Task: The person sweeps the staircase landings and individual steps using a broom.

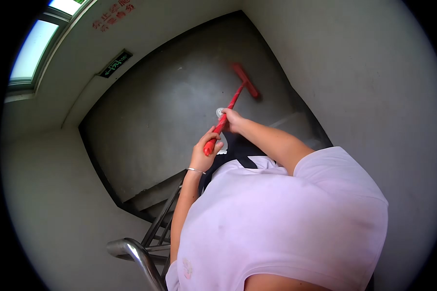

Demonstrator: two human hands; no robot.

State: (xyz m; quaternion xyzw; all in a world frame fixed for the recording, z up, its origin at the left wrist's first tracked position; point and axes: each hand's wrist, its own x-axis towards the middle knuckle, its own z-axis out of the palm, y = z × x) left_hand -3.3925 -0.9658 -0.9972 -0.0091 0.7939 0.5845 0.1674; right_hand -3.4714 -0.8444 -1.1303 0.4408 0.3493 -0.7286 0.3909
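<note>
A red broom (231, 103) slants across the grey landing, its wide head at the far end, low over or on the floor and slightly blurred. My left hand (205, 149), with a bracelet at the wrist, is wrapped round the handle near its top end. Farther down the handle, my right hand (232, 120) grips it with closed fingers. A pale shoe (220, 112) shows partly beside the handle, under my hands.
A metal handrail (140, 257) stands at the lower left beside steps (153, 195) that lead off the landing (145, 121). Walls enclose the landing, with a green exit sign (115, 64), red wall lettering (112, 17) and a window (34, 51) at the upper left.
</note>
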